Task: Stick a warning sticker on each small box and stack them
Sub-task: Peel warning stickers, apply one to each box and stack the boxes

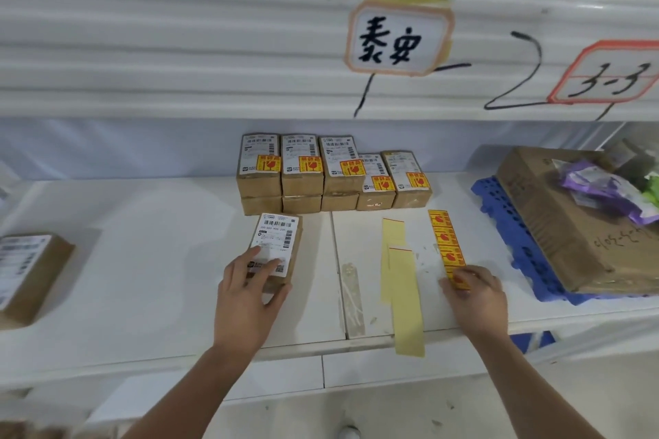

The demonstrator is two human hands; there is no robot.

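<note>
Pressing flat on a small brown cardboard box with a white shipping label [277, 249], left hand [249, 290] spread wide, fingers over the label's lower end, thumb against the near right corner. Over to the right, right hand [476, 296] pinched narrow on the near end of a strip of yellow-and-red warning stickers [447, 246], strip lying flat on the white shelf board [142, 260] and running away from the fingertips. Between the two hands, two pale yellow empty backing strips [401, 281], overlapping, the nearer one hanging past the shelf edge. Just beyond the left hand's box, a row of small brown boxes already stickered [331, 171], stacked two high, each top label carrying a yellow-and-red sticker at its lower right. Well out past the left hand, another brown labelled box [30, 273] sitting alone, sticker not visible on it. Beyond the right hand, a large brown carton [556, 221] resting on a blue plastic pallet [499, 210], purple plastic packets [602, 185] piled on top.
</note>
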